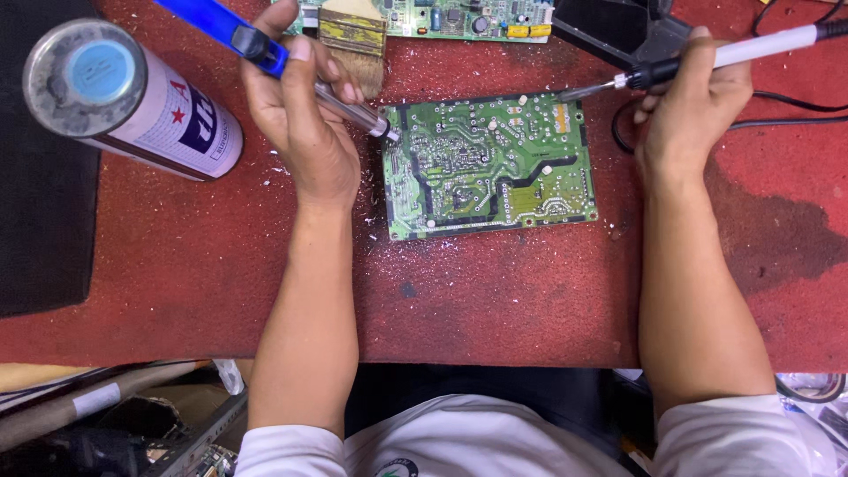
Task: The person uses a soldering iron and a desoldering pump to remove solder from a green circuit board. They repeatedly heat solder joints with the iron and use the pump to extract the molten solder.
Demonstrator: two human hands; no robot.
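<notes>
Green circuit board (488, 165) lies flat mid-desk (495, 300), bare red mat below it. My left hand (300, 115) fingers clenched on blue desoldering pump (265, 53), tip at board's top-left edge. Right hand (693, 97) grips soldering iron (707, 60), tip at top-right edge. Spray can (132, 102) far left.

The circuit board (488, 165) shows glossy green lacquer dotted with dull silvery solder, lying on a rough, matt red mat (495, 300) flecked with pale crumbs. The desoldering pump (291, 66) pairs shiny blue plastic with a brushed metal barrel. The spray can (132, 102) is smooth printed metal, and the brush (353, 40) has a worn wooden handle and coarse bristles.
</notes>
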